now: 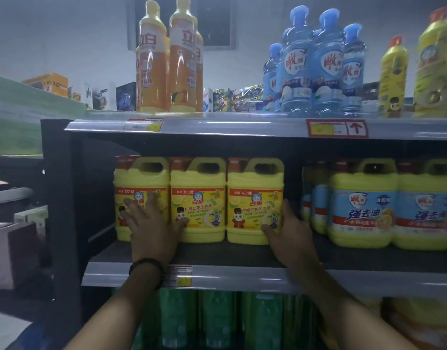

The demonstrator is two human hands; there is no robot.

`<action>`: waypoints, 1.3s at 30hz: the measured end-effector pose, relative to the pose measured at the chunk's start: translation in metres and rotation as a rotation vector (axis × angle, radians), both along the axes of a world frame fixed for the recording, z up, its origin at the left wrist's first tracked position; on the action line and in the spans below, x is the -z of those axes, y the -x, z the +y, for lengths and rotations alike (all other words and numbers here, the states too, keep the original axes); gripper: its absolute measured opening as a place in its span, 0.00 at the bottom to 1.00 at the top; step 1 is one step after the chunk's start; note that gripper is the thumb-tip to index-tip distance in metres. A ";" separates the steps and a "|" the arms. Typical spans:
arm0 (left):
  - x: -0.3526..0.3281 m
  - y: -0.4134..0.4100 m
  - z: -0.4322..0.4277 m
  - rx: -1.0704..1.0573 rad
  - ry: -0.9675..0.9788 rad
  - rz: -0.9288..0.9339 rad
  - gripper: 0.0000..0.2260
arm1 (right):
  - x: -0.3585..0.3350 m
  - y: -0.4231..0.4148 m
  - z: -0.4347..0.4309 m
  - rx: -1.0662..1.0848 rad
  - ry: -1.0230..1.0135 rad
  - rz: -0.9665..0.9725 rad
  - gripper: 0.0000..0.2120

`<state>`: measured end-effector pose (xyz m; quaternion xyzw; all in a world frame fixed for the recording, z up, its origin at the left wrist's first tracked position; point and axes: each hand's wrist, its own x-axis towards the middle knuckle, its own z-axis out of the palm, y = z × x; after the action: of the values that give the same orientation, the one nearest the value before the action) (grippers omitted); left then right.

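Three yellow detergent jugs stand in a row, side by side, at the left of the middle shelf [242,256]. Each has a moulded handle, an orange-red cap and a yellow label with a red band and a cartoon figure. The left hand [151,228], with a dark wristband [146,267], lies flat on the front of the left jug [141,178]. Its grip is open, with fingers spread and the thumb reaching onto the middle jug [198,198]. The right hand [290,233] wraps the right jug [254,198] at its right edge, thumb on the label and fingers round the side. Blue-labelled jugs [361,205] stand further right, and green bottles [217,319] stand on the shelf below.
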<state>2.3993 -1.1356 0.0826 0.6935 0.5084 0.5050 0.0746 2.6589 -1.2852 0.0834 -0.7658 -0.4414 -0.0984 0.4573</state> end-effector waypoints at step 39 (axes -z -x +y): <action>0.265 -0.306 -0.266 0.977 0.476 -0.068 0.20 | 0.313 -0.189 -0.237 0.297 -0.247 0.165 0.36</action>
<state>2.7052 -1.4020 -0.1819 0.7962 0.2247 0.3046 0.4720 2.8477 -1.5225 -0.2294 -0.7661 -0.2695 -0.1550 0.5626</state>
